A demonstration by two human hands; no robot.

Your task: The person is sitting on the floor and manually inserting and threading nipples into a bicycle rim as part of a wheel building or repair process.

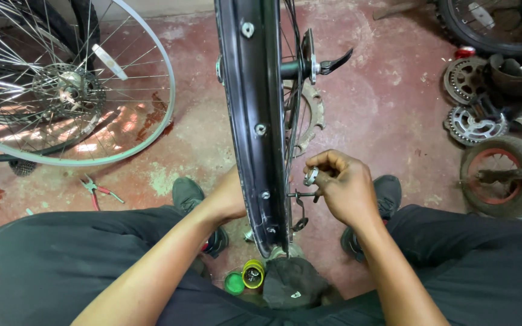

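Black wheel rim (pixel 250 121) standing upright between the knees, edge-on to the camera. Right hand (pixel 345 187) closed, pinching a small metal tool (pixel 311 176) against the spokes (pixel 292 139) just beside the rim. Left hand hidden behind the rim; grip cannot be told. Silver wheel (pixel 122 115) lying on the floor (pixel 382 108) at left, red-handled pliers (pixel 96 190) near it. Sprockets (pixel 472 102) at right.
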